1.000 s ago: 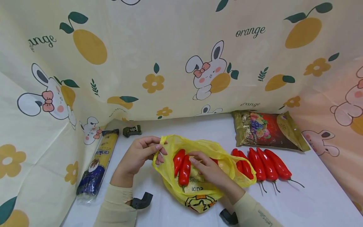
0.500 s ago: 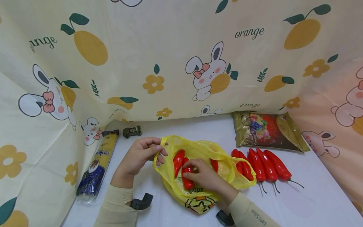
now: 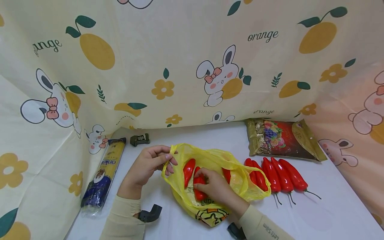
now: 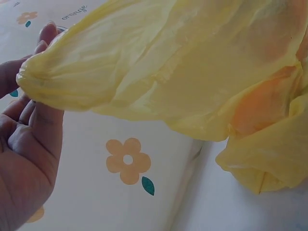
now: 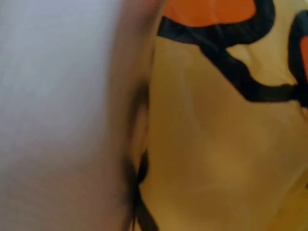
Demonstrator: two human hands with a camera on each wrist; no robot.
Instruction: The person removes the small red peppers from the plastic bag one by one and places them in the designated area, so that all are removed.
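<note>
A yellow plastic bag (image 3: 183,200) lies spread on the white table, its mouth facing up. My left hand (image 3: 147,166) pinches the bag's left edge and lifts it; the left wrist view shows the bag's film (image 4: 144,67) drawn out from those fingers. Inside the opening, my right hand (image 3: 217,186) grips a red chili pepper (image 3: 198,190) between thumb and fingers. Another red pepper (image 3: 189,172) lies beside it in the bag, and part of one more (image 3: 226,174) shows behind the right hand. Printed bag film (image 5: 226,144) fills much of the right wrist view, where the hand is not clear.
Several red peppers (image 3: 285,175) lie right of the bag, some behind its handle. A gold and red packet (image 3: 285,138) sits at the back right. On the left are a spaghetti pack (image 3: 103,175) and a small dark wrapped item (image 3: 139,139). A patterned cloth (image 3: 180,110) walls the table.
My right hand has reached lower into the bag and taken hold of a pepper, which has shifted slightly and turned. The left hand keeps its pinch on the bag edge.
</note>
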